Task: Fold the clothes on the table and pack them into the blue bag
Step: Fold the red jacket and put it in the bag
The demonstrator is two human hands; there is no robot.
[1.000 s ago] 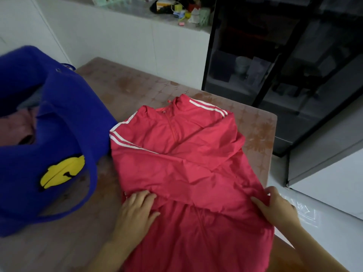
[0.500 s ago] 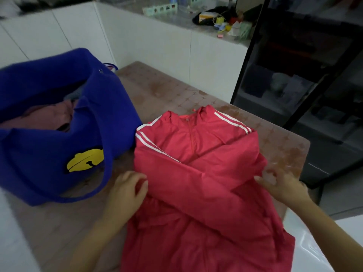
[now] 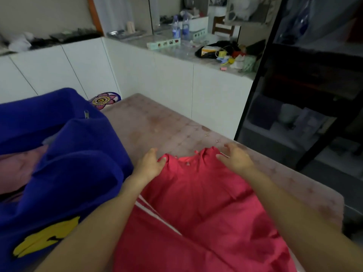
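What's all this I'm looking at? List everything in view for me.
red zip jacket with white stripes: one, red, spread out before the person
blue fabric bag with a yellow emblem: one, blue, open, left of the jacket
pink garment: one, pink, inside the bag
patterned tabletop: one, pinkish brown, under jacket and bag
clear water bottles: two, blue labels, far counter
white cabinets: a row, white, behind the tabletop
black glass-fronted cabinet: one, black, right side
flower-patterned round item: one, pink and blue, behind the bag
left hand: one, on the jacket's shoulder, thumb on cloth
right hand: one, by the collar, blurred
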